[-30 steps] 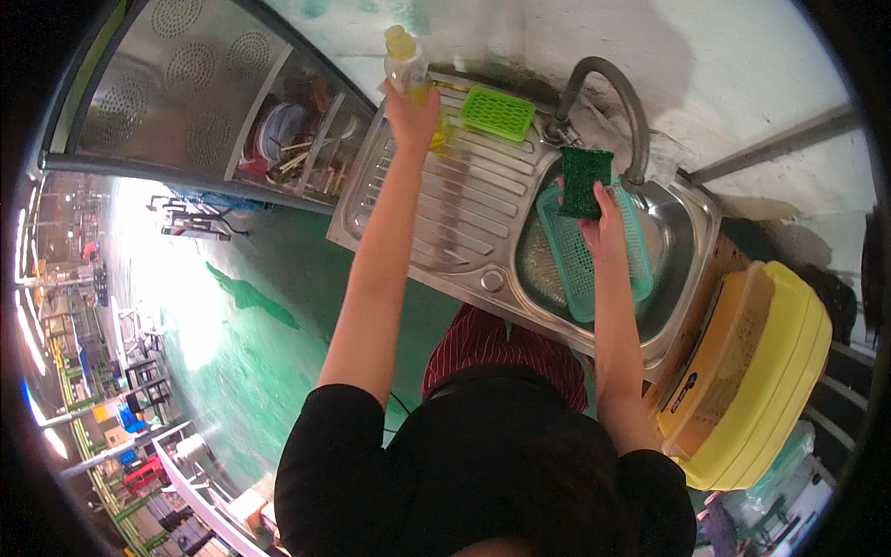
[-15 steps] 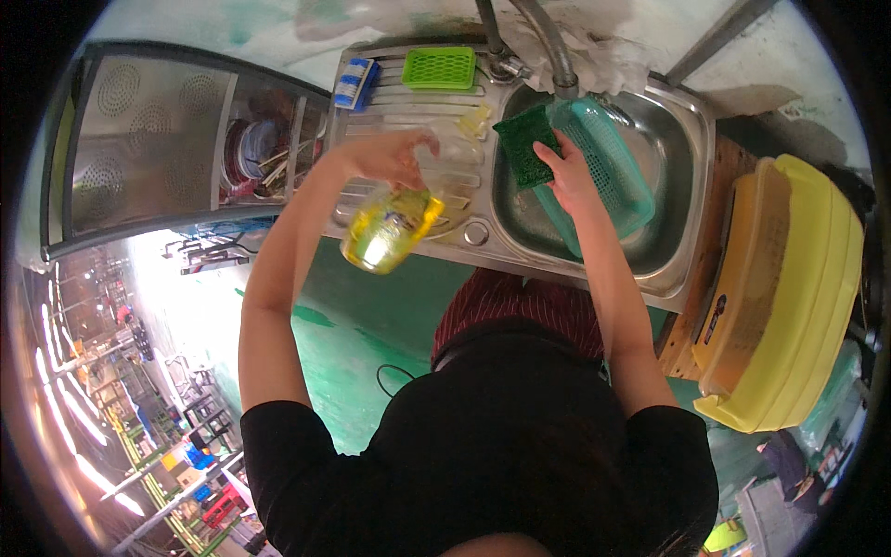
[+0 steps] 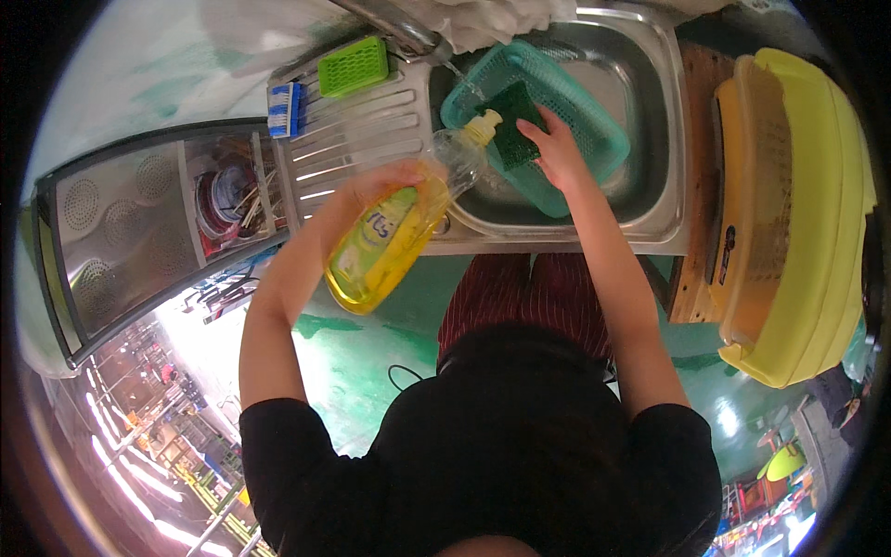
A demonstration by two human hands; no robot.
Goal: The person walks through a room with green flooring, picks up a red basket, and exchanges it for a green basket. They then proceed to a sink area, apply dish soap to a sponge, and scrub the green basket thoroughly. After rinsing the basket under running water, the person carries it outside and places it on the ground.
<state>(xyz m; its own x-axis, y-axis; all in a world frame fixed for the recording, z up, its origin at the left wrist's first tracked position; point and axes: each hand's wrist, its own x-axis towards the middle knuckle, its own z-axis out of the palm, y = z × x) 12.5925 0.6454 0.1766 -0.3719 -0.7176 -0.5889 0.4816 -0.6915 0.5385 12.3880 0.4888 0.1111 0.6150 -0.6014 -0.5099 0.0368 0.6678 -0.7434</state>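
My left hand (image 3: pixel 408 176) is wrapped round a clear bottle of yellow dish soap (image 3: pixel 376 246). The bottle is tilted, its pale yellow cap pointing up and right at a dark green scouring pad (image 3: pixel 512 111). The cap's tip is close to the pad's left edge; whether they touch I cannot tell. My right hand (image 3: pixel 557 148) grips the pad by its right side, thumb on top. Pad and hand are above a teal plastic basket (image 3: pixel 594 121) that lies in the steel sink (image 3: pixel 650 176). A thin stream of water seems to fall from the faucet (image 3: pixel 399 28) into the basket.
On the ribbed drainboard (image 3: pixel 353 139) at left sit a blue and white brush (image 3: pixel 285 110) and a bright green soap tray (image 3: pixel 353 67). A metal cabinet (image 3: pixel 121 223) with dishes stands farther left. Stacked yellow tubs (image 3: pixel 798 213) rest right of the sink on a wooden stand (image 3: pixel 696 186).
The soap bottle has moved from hanging over the drainboard's edge to a tilted pose, cap toward the pad. The pad stays in my right hand. The view has shifted.
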